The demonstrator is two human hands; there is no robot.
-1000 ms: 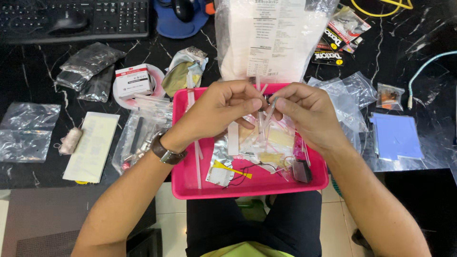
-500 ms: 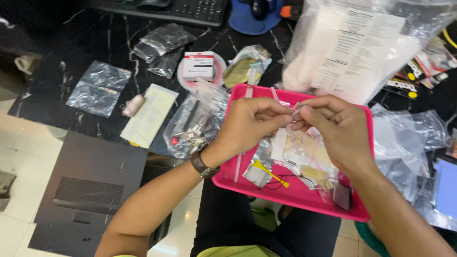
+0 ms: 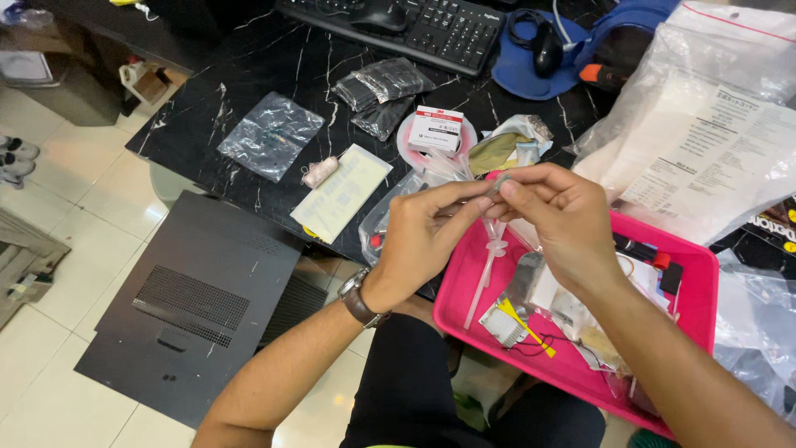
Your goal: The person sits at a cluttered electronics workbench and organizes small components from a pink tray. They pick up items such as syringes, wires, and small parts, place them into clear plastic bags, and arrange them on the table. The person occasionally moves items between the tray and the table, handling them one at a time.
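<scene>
My left hand (image 3: 427,241) and my right hand (image 3: 560,220) meet above the left end of a pink tray (image 3: 464,286), both pinching a small clear plastic bag (image 3: 495,211) whose strip hangs down between them. A watch sits on my left wrist. Inside the tray lie small bagged electronic parts (image 3: 518,315), a yellow tie and a red-and-black piece.
A black marble desk (image 3: 274,70) holds a keyboard (image 3: 423,21), mouse on a blue pad (image 3: 543,50), several clear bags (image 3: 269,133), a cream sheet (image 3: 340,195), a tape roll (image 3: 435,133) and a large bag with paper (image 3: 705,133). A dark computer side panel (image 3: 195,299) lies on the floor.
The view has swung left and down, showing more floor and the side panel. My hands stay together on the small bag, now over the tray's left end.
</scene>
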